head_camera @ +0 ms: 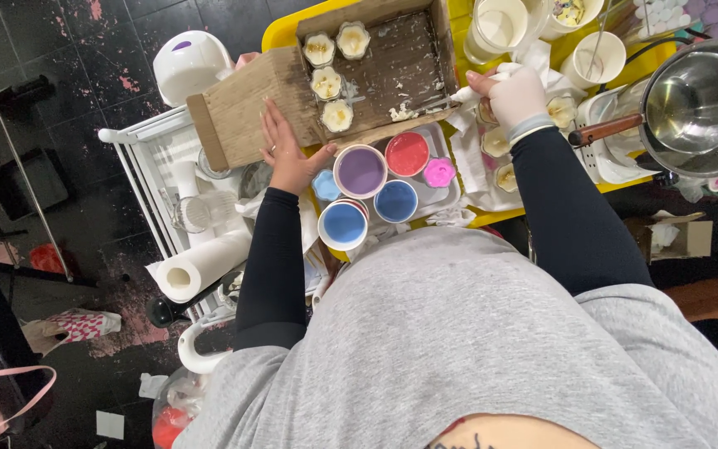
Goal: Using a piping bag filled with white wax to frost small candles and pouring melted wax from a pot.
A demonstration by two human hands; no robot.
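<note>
My bare left hand [287,154] rests flat against the near side of a cardboard box [251,104] that lies tilted on the yellow table [284,29]. Inside the box stand several small flower-shaped cups of pale wax [326,83]. My right hand [515,96], in a white glove, grips a thin tool [434,102] whose tip reaches into the box by a white wax smear. Below the box, a tray [446,195] holds round cups of purple [361,170], red [407,154] and blue [395,200] wax.
A steel pot with a wooden handle [695,104] sits at the right, white cups [500,25] behind it. To the left stands a white wire cart [147,166] with a paper towel roll [197,268]. A white appliance [189,62] sits behind the box.
</note>
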